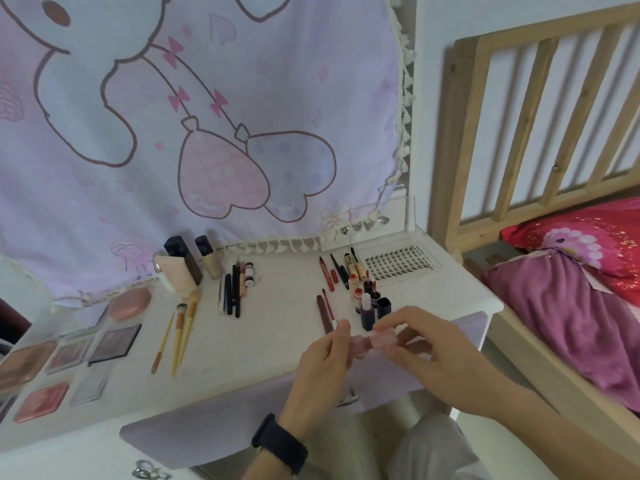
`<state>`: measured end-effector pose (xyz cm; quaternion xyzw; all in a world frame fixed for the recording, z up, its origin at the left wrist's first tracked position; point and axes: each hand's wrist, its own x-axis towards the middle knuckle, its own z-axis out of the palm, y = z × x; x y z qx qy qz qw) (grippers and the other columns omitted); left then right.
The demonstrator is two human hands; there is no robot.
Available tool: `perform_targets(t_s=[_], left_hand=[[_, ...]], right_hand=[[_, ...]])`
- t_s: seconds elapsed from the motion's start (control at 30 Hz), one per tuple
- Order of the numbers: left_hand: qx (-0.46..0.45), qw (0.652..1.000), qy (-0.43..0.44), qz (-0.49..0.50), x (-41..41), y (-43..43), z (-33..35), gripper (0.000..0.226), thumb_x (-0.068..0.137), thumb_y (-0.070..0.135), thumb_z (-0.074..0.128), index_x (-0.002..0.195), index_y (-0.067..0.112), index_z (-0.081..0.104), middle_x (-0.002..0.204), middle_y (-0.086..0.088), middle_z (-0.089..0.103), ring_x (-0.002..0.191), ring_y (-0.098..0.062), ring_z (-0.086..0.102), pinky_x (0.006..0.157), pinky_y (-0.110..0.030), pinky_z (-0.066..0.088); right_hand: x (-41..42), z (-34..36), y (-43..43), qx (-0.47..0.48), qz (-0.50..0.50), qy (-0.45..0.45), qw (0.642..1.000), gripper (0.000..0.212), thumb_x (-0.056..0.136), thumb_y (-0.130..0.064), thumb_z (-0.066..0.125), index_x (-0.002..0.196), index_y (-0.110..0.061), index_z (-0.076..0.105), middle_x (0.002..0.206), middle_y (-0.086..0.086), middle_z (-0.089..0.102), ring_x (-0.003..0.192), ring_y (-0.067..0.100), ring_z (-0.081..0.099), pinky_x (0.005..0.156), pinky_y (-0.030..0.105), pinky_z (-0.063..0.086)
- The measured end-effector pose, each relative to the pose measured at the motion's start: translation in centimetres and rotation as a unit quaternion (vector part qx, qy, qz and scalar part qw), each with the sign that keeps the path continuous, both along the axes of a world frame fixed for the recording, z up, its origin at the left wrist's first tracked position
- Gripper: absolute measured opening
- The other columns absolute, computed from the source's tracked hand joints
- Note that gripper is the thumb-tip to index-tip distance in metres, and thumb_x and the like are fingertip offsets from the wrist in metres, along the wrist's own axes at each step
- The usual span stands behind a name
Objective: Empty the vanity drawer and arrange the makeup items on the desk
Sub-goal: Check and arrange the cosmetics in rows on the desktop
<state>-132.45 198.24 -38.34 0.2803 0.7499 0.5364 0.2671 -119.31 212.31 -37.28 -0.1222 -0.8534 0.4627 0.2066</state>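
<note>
Head view. Left hand [323, 365] and right hand [427, 355] are meeting over the front edge of the white desk [277, 327]. Both are pinching one small pink translucent item [379, 344] between thumb and fingertips; blur is hiding what it is. The item is sitting above the lavender drawer front [225, 420]. Black band [280, 441] is wrapping the left wrist. Lying on the desk: brushes [180, 327] left of centre, dark pencils [232, 294] beyond them, palettes [114, 341] far left. Small bottles [367, 303] are standing just beyond the hands, lash tray [398, 266] lying back right.
</note>
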Motion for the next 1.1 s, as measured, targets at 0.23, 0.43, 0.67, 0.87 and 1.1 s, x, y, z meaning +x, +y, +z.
perform_targets(t_s=[0.23,0.43,0.67,0.87,1.1], left_hand=[[0.027,0.997,-0.009,-0.073,-0.6,0.3,0.2,0.048,0.092,0.058,0.044,0.103,0.027,0.078,0.056,0.012,0.054,0.049,-0.003,0.039,0.051,-0.014,0.034],[-0.005,0.997,-0.001,-0.077,-1.3,0.1,0.5,0.068,0.086,0.062,0.049,0.107,0.002,0.073,0.056,0.013,0.051,0.052,-0.006,0.042,0.055,-0.019,0.037],[-0.029,0.995,-0.033,-0.089,-2.2,-0.3,1.0,0.078,0.079,0.072,0.052,0.108,0.003,0.074,0.063,0.007,0.057,0.056,-0.010,0.042,0.057,-0.020,0.037],[-0.005,0.995,-0.042,-0.090,-2.2,-0.3,1.7,0.055,0.082,0.067,0.052,0.104,0.024,0.079,0.068,0.007,0.060,0.059,-0.010,0.044,0.059,-0.019,0.039],[-0.015,0.995,-0.026,-0.091,-2.5,-0.7,1.3,0.049,0.083,0.065,0.054,0.106,0.028,0.078,0.070,0.009,0.064,0.059,-0.009,0.046,0.060,-0.018,0.041]], right_hand=[[0.0,0.4,0.9,-0.052,-0.018,-0.049,0.997,0.038,0.088,-0.061,0.052,0.114,-0.039,0.066,0.089,-0.012,0.072,0.082,0.008,0.068,0.080,0.028,0.057],[0.0,0.3,1.9,-0.038,0.006,-0.069,0.997,0.015,0.092,-0.049,0.063,0.102,-0.040,0.069,0.095,-0.012,0.074,0.089,0.008,0.068,0.085,0.032,0.055],[-0.5,0.8,1.8,-0.033,0.004,-0.024,0.999,0.023,0.089,-0.015,0.075,0.102,-0.034,0.071,0.101,-0.016,0.072,0.095,0.007,0.068,0.085,0.024,0.055],[-1.1,0.9,1.4,-0.111,-0.005,-0.011,0.994,0.032,0.079,-0.047,0.076,0.109,-0.046,0.065,0.101,-0.014,0.072,0.087,0.014,0.071,0.080,0.030,0.059],[-1.4,0.5,1.7,-0.092,-0.005,-0.048,0.995,0.025,0.084,-0.050,0.068,0.098,-0.030,0.069,0.082,0.000,0.073,0.071,0.017,0.069,0.075,0.040,0.060]])
